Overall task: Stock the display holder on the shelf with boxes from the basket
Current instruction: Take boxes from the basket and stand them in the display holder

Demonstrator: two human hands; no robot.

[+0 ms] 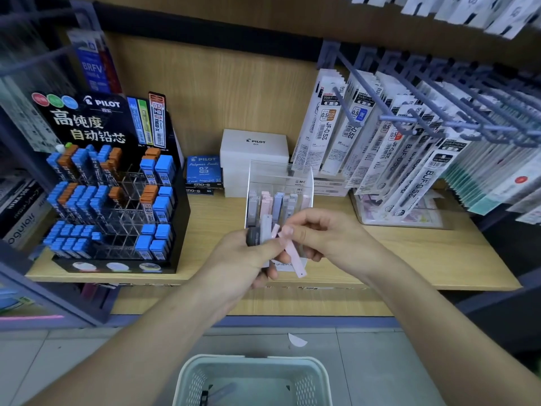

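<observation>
Clear acrylic forms the display holder [281,174], which stands upright on the wooden shelf [424,253] between a black lead-refill stand [117,186] on the left and hanging refill packs [395,142] on the right. Slim pastel boxes [273,202] in grey, pink and pale blue stand on end inside it, filling its lower part.

In the head view, both hands meet just in front of the holder. The left hand [243,259] has its fingers curled round a small bundle of slim boxes [259,232], one dark grey, one pale grey and one pink, held upright. The right hand [322,232] pinches one pink box [294,254] between thumb and fingertips at its upper end. The box slants down to the right, with its top touching the bundle.

Behind the holder sits a white carton [254,148], and a blue lead box [203,168] lies just to its left.

A pale green basket [254,361] stands on the tiled floor below the arms. A few dark, slim items [216,391] lie on its bottom, too blurred to identify.
</observation>
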